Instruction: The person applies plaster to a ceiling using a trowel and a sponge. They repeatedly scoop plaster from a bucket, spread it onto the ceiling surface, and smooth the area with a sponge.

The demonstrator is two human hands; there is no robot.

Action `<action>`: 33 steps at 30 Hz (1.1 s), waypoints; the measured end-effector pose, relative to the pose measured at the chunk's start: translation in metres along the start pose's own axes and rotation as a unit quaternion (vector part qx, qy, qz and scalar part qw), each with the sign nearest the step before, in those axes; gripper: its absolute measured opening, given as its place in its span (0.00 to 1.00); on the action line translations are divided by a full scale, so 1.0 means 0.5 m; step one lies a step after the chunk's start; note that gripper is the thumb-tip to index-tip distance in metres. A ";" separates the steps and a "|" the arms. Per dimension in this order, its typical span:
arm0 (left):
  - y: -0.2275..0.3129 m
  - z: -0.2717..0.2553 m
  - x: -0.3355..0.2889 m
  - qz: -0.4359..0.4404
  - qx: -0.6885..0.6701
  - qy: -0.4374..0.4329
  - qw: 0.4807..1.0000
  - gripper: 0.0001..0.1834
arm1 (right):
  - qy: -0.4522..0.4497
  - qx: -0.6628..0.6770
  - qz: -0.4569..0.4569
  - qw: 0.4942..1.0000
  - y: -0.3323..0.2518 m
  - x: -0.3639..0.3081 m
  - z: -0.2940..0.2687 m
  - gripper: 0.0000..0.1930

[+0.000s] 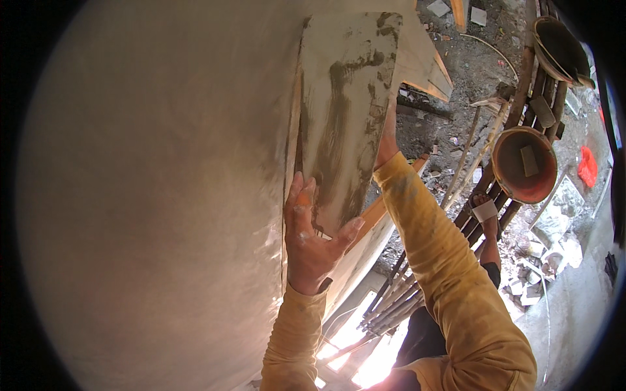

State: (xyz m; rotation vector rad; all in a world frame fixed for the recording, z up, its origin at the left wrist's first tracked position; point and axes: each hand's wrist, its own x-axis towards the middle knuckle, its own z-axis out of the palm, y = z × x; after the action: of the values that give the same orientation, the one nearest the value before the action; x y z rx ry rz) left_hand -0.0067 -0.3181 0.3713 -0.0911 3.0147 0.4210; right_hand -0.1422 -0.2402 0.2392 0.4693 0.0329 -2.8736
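Observation:
A long, flat grey panel [345,124], smeared with darker wet-looking mortar, stands lengthwise in front of me along the edge of a plain wall [156,195]. At its lower end is my left hand [313,251], fingers along the left side and thumb at the bottom right corner, bracing that end between them. Pale dust coats the fingertips. My right hand [388,138] reaches up along the panel's right edge. Only its wrist side shows; the fingers are hidden behind the panel, so their grip cannot be made out. Both arms wear mustard-yellow sleeves.
Right of me runs a platform of wooden poles [540,98] bearing an orange-rimmed bucket [501,163] and a second bucket [543,55]. A sandalled foot [484,207] rests on the poles. Rubble, a red bag [587,167] and broken pale pieces [554,260] litter the ground below.

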 end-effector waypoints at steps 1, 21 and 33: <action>0.000 -0.004 -0.005 0.002 -0.002 0.009 1.000 0.46 | 0.004 -0.016 -0.012 1.000 0.006 -0.001 -0.003 0.13; -0.086 -0.606 -0.316 0.090 0.568 0.413 0.707 0.30 | 0.086 -0.104 0.000 0.991 0.091 -0.146 0.003 0.14; -0.098 -0.608 -0.255 0.181 0.513 0.388 0.744 0.34 | 0.003 -0.051 -0.020 0.999 0.070 -0.084 -0.033 0.24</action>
State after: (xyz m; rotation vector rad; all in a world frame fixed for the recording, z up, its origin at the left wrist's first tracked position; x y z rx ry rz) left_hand 0.0973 -0.4433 0.6624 0.5288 3.4458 -1.6882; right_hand -0.0906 -0.2638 0.2376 0.4615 0.1897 -2.8931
